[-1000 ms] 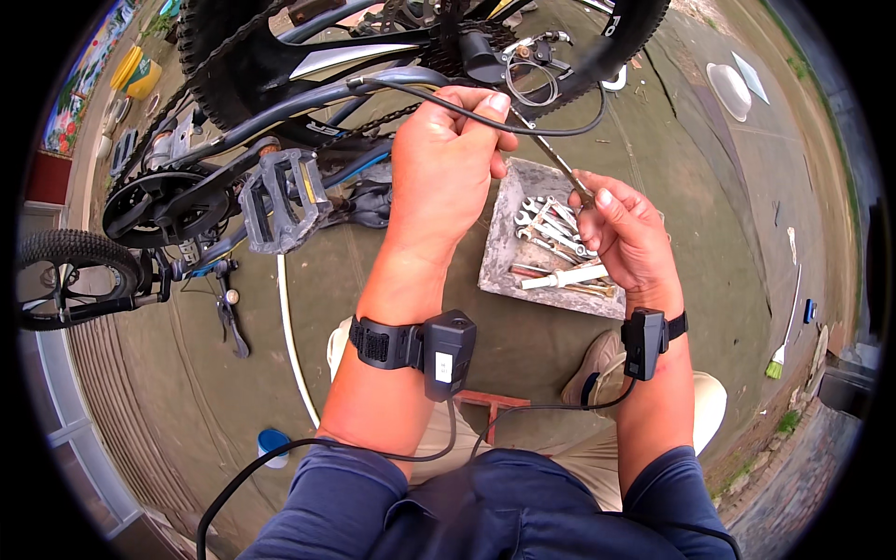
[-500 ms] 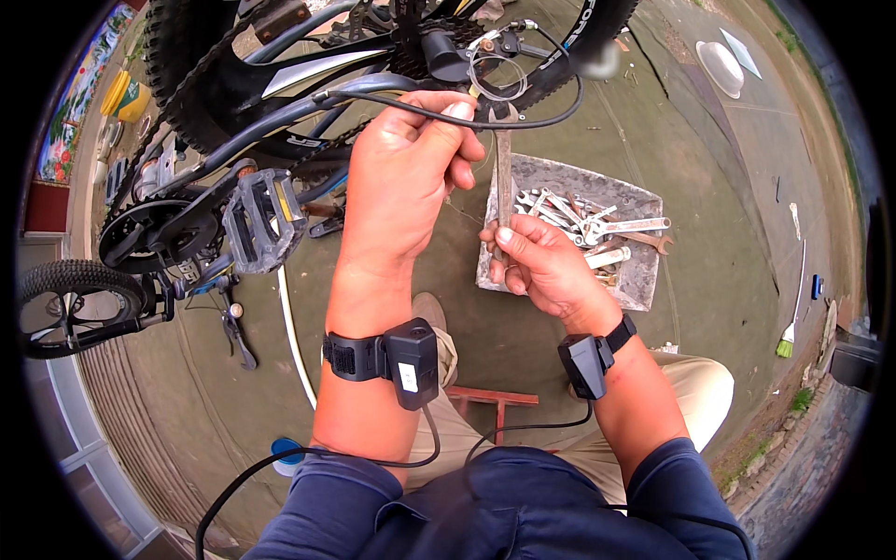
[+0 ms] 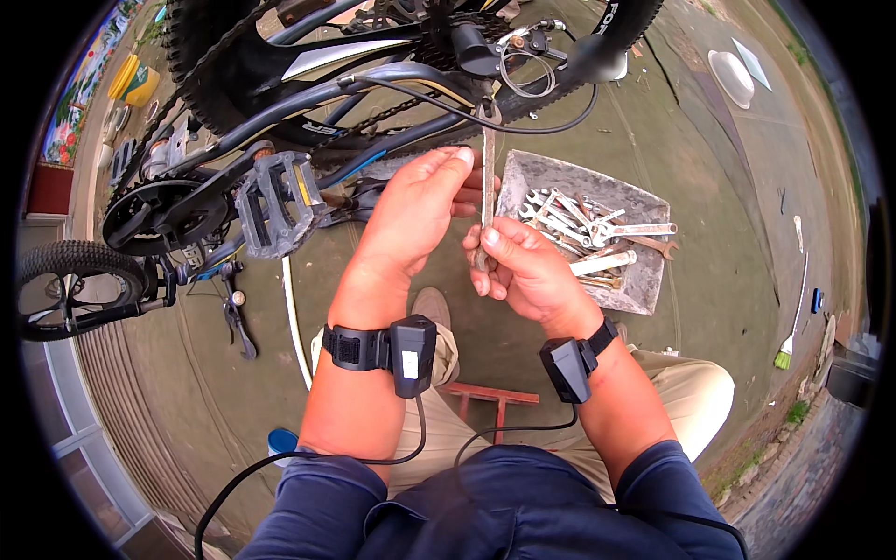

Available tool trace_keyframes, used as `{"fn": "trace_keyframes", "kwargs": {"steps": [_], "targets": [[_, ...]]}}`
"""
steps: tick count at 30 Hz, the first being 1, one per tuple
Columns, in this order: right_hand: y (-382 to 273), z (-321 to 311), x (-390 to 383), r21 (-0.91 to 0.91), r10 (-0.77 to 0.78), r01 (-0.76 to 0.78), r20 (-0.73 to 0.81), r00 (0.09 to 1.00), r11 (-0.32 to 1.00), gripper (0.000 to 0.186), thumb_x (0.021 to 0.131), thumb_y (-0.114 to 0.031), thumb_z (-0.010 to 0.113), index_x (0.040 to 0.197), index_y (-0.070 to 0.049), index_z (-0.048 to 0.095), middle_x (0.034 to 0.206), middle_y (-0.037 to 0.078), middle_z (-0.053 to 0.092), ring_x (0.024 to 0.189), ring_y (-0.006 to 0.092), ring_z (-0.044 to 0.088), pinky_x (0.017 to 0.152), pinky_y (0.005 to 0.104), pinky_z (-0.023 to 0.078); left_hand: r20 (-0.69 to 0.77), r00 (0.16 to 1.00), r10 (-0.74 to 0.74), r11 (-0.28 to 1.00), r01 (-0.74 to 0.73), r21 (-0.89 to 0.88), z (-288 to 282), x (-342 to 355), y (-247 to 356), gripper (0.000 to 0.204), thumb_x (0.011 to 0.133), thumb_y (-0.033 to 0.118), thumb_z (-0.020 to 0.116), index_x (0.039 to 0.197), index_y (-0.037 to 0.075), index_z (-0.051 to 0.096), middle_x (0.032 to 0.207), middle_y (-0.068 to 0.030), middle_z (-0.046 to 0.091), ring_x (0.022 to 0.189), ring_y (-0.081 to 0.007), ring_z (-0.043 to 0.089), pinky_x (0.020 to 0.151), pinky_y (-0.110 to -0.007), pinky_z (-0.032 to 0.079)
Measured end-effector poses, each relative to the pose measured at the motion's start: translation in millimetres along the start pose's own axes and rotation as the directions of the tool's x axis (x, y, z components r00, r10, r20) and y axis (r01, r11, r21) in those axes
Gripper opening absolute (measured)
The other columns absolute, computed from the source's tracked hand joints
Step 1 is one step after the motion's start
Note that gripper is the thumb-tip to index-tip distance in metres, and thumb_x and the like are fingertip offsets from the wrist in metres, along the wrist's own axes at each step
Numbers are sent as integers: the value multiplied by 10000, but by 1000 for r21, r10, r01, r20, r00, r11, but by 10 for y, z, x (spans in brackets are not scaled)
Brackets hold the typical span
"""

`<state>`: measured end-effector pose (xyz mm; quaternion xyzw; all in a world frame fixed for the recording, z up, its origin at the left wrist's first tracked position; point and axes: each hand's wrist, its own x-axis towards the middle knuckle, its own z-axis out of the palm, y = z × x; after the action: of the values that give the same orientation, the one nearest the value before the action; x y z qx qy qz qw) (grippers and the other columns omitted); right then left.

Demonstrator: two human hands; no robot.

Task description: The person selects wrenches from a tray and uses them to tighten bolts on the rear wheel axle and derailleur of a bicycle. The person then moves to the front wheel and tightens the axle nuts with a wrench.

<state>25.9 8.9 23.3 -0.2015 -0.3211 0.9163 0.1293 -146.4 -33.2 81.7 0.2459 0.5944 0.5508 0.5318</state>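
Observation:
My right hand (image 3: pixel 525 266) is closed round the lower end of a long, worn open-end wrench (image 3: pixel 488 173), which stands nearly upright in the picture. The wrench's open jaw is at the lower edge of the bicycle frame (image 3: pixel 401 75), by the rear wheel; whether it grips a nut there I cannot make out. My left hand (image 3: pixel 420 201) is just left of the shaft, its fingers loosely bent and apart, with some tips partly hidden by the wrench. Above are the rear derailleur (image 3: pixel 476 51) and a coiled bare cable (image 3: pixel 527 79); a black cable housing (image 3: pixel 560 126) loops to the right.
A grey tray (image 3: pixel 644 294) with several wrenches (image 3: pixel 597 229) stands right of my hands. At left are the pedal (image 3: pixel 278 205) and chainring (image 3: pixel 154 217). A red metal stand (image 3: pixel 499 397) is between my legs. A brush (image 3: pixel 784 355) lies far right, a white basin (image 3: pixel 731 79) at upper right.
My left hand has come down from the black cable housing to beside the wrench shaft. My right hand and the wrench have shifted slightly left, and the view has moved a little.

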Motion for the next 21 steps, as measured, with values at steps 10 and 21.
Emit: {"fn": "trace_keyframes", "kwargs": {"steps": [10, 21], "targets": [[-426, 51, -293, -475, 112, -173, -155, 982, 863, 439, 1030, -327, 571, 1315, 5, 597, 1049, 46, 677, 875, 126, 675, 702, 249, 526, 128, 992, -21, 976, 48, -212, 39, 18, -186, 290, 1022, 248, 584, 1173, 1, 599, 955, -117, 699, 764, -194, 683, 644, -299, 543], [-1005, -585, -1061, -632, -138, -133, -360, 923, 764, 375, 982, -271, 639, 1240, 1, 637, 1047, 56, 715, 866, 141, 684, 686, 255, 518, -118, 785, 608, 481, -246, 841, 45, 88, -84, 263, 980, 189, 553, 1118, -5, 666, 932, -217, 691, 854, -403, 659, 751, -440, 514]]}}
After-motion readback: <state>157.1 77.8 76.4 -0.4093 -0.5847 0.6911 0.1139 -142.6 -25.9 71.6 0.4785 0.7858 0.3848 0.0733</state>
